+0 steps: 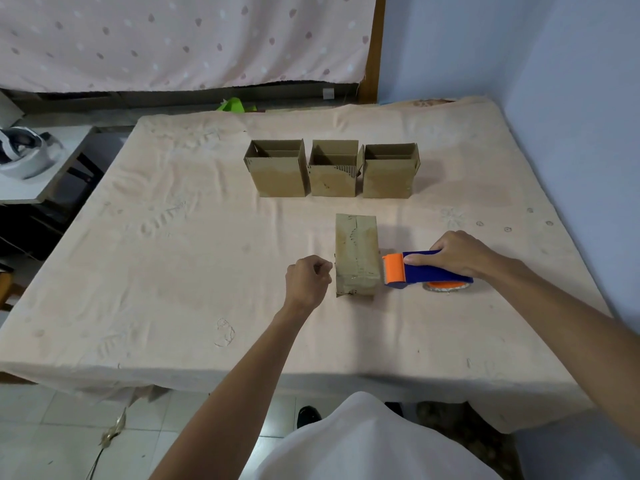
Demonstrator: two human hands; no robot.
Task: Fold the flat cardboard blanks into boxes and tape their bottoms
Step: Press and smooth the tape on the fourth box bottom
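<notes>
Fingers (439, 244) of the right hand (462, 254) curl over the handle of a blue plastic tape dispenser with an orange cutter head (424, 271), thumb laid along its near side. Firm grip. The dispenser sits right of centre in the frame, its orange head pointing left, just beside the box's right face. Whether they touch cannot be told. An orange-cored tape roll (446, 286) shows under the handle, against the cloth.

Left hand (307, 280), centre frame: fingers curled into a loose fist, thumb against the forefinger, nothing seen held. It is just beside the left face of the box, knuckles near the upper edge.

Brown cardboard box, tall and closed on top (356, 254), stands at centre between the two hands. Its flaps are folded shut facing up and glossy tape runs along the seam and down the near face.

Row of three brown cardboard boxes, open tops up, sits above centre: left one (278, 176), middle one (333, 178), right one (388, 180). They stand close side by side, well apart from the hands.

All rest on a table under a wrinkled peach cloth (180, 271). A white headset-like object (24, 150) lies on a small side table at the left edge. A pink spotted curtain (173, 39) hangs across the top.
</notes>
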